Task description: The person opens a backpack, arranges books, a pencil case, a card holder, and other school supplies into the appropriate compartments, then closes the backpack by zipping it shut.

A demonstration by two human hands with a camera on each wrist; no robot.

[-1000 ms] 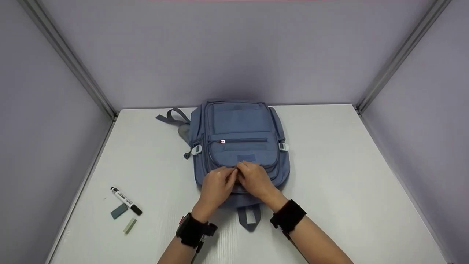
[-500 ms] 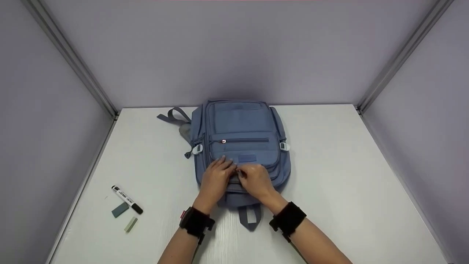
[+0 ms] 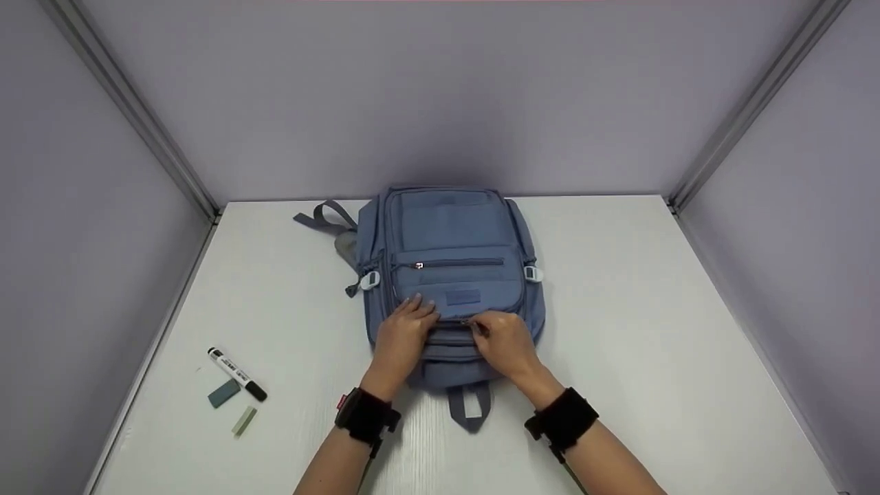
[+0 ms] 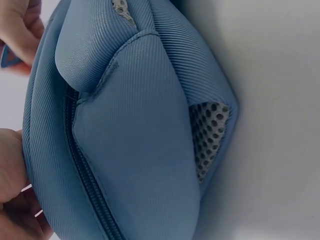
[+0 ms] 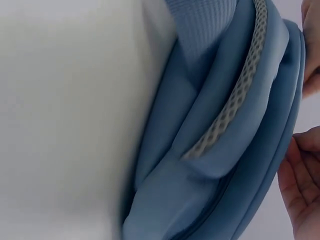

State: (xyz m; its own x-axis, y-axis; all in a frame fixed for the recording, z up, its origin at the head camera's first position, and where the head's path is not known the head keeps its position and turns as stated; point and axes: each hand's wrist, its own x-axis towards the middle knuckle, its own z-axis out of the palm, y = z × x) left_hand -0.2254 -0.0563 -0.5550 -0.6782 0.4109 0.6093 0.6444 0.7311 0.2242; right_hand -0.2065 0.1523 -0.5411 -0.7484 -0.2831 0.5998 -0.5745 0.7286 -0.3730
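Note:
A blue backpack [image 3: 450, 227] lies flat with its top end toward me. My right hand [image 3: 505, 344] pinches a zipper pull on the seam below the front pocket. Part of that zipper track [image 3: 450, 322] shows between the hands. A blue loop [image 4: 7, 57] hangs at the right hand's fingers in the left wrist view. My left hand [image 3: 401, 340] presses on the bag left of the zipper, its fingers spread over the pocket's lower edge. From the right wrist, the right hand [image 5: 305, 180] appears beyond the bag's edge. Fabric hides some fingertips in both wrist views.
On the white table [image 3: 653, 330], a black-and-white marker [image 3: 237, 373], a dark green block [image 3: 224, 394] and a pale green block [image 3: 244, 421] lie at the left. A grey strap [image 3: 326, 216] trails off the bag's left side. Grey walls [image 3: 440, 96] enclose the table.
My right hand has moved right along the seam, away from the left hand, exposing zipper track between them. The left hand's fingers have spread onto the pocket from their earlier pinch.

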